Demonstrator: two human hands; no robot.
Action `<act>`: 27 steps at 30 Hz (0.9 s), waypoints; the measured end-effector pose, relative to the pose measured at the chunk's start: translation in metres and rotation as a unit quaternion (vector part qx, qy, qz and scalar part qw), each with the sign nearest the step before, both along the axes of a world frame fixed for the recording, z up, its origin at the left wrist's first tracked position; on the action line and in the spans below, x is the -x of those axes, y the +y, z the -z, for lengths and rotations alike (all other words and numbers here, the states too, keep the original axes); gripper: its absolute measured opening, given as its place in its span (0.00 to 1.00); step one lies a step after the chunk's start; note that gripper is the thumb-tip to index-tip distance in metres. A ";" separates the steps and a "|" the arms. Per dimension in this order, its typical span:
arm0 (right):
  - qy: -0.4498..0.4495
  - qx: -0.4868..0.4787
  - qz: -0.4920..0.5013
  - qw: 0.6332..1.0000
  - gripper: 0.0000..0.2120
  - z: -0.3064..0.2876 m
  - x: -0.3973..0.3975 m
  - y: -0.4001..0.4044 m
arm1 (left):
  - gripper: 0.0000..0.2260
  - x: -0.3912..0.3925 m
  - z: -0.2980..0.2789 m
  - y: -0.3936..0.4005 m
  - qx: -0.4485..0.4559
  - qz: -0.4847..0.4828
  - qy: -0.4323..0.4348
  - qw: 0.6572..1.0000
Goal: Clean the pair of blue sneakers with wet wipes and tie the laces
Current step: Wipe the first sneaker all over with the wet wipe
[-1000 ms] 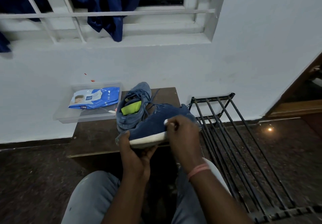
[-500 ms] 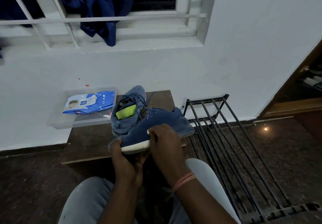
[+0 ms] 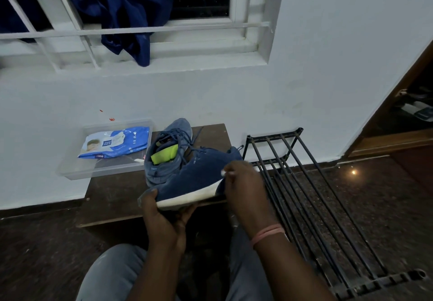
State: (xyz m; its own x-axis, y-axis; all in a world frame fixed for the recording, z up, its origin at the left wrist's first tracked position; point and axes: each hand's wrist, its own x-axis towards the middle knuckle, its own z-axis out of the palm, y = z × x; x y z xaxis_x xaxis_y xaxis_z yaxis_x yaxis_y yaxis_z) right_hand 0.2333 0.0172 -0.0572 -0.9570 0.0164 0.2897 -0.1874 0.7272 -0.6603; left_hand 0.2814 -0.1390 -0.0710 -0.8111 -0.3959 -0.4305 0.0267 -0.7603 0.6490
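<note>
Above the dark wooden table (image 3: 112,197), the left hand (image 3: 164,221) cups the dark blue knit sneaker (image 3: 194,179) from beneath, while the right hand (image 3: 243,186) pinches a mostly hidden white wipe (image 3: 223,172) against its heel.

Domestic interior, apparently a room in a home. White plastered wall (image 3: 304,78) with barred window (image 3: 140,29) and dark blue cloth (image 3: 131,12) draped over the bars. Dark polished stone floor (image 3: 386,195), reflecting a point of light. Low dark wooden table (image 3: 112,197) set against the wall, bearing a clear plastic tray (image 3: 77,172) with a pack of baby wipes (image 3: 114,141). Black metal shoe rack (image 3: 304,183) beside it. Wooden door frame (image 3: 386,141) at right edge.
</note>
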 end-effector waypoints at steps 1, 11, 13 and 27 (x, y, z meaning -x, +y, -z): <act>-0.008 -0.006 0.025 1.000 0.09 0.004 0.009 0.013 | 0.12 0.001 -0.001 -0.001 0.002 0.002 0.002 1.000; -0.020 0.061 0.038 0.997 0.08 0.008 0.006 0.034 | 0.13 0.005 0.001 -0.001 0.005 -0.001 0.000 1.000; -0.050 0.098 0.074 0.991 0.07 0.009 0.019 0.039 | 0.13 0.006 -0.001 -0.001 0.010 0.005 -0.005 1.000; 0.048 -0.011 -0.063 0.997 0.11 0.013 0.041 0.036 | 0.10 0.000 0.006 0.001 -0.001 -0.015 -0.012 1.000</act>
State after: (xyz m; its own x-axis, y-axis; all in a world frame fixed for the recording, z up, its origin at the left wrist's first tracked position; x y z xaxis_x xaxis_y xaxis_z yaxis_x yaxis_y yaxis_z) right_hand 0.1924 0.0531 -0.0703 -0.9189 -0.1088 0.3791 -0.3393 0.7078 -0.6195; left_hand 0.2819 -0.1384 -0.0769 -0.7879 -0.4189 -0.4514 0.0333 -0.7609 0.6481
